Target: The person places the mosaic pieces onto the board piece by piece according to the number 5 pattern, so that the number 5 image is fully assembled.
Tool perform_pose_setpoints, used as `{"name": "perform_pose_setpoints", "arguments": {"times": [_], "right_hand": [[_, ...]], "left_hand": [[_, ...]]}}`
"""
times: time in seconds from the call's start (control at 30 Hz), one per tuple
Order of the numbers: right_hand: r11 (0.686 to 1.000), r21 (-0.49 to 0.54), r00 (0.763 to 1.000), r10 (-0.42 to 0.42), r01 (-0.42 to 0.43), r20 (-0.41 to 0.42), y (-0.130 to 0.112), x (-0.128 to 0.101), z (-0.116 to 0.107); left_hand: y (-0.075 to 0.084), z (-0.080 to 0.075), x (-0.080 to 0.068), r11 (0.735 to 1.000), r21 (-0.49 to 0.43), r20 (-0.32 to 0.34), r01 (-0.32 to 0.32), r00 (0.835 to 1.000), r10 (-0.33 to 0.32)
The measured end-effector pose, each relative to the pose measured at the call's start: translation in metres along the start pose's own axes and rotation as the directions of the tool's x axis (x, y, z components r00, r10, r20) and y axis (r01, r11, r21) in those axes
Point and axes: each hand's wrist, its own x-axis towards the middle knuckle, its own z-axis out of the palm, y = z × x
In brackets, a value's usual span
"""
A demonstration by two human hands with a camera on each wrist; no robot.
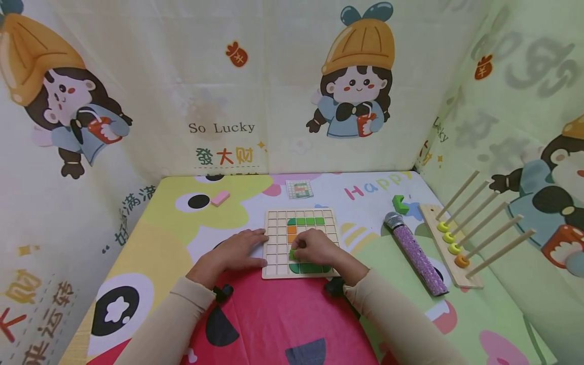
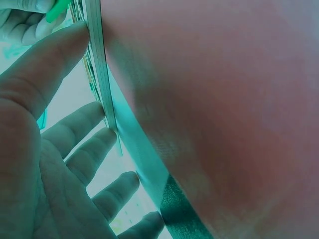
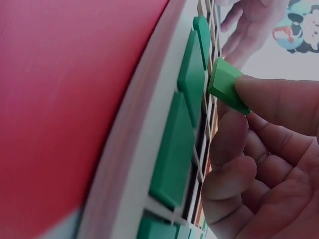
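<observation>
A wooden grid board (image 1: 276, 248) lies in front of me, with green tiles (image 1: 310, 221), orange tiles (image 1: 291, 230) and a dark green row (image 1: 312, 268) set in its squares. My right hand (image 1: 318, 248) pinches a small light green tile (image 3: 227, 83) between thumb and fingers, just over the board near the left end of the dark green row. At the board's left side rests my left hand (image 1: 238, 250), fingers extended. In the left wrist view its thumb (image 2: 50, 62) and fingertips meet the board's edge (image 2: 95, 45).
Behind the board lies a small pattern card (image 1: 299, 189), with a pink block (image 1: 221, 198) to its left. To the right are a glittery purple microphone (image 1: 418, 257), a green notched block (image 1: 400, 204) and a wooden peg stand (image 1: 451, 248) with yellow and orange rings.
</observation>
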Motion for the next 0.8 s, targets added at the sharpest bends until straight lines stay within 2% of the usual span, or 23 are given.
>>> {"name": "perform_pose_setpoints", "arguments": {"times": [0.43, 0.8], "right_hand": [[0.996, -0.089, 1.000, -0.023, 0.023, 0.007, -0.008, 0.002, 0.007], [0.971, -0.237, 1.000, 0.030, -0.028, 0.008, -0.017, 0.003, 0.012]], "left_hand": [[-0.001, -0.001, -0.001, 1.000, 0.012, 0.000, 0.004, 1.000, -0.004], [-0.001, -0.004, -0.001, 1.000, -0.009, -0.006, -0.005, 1.000, 0.005]]}}
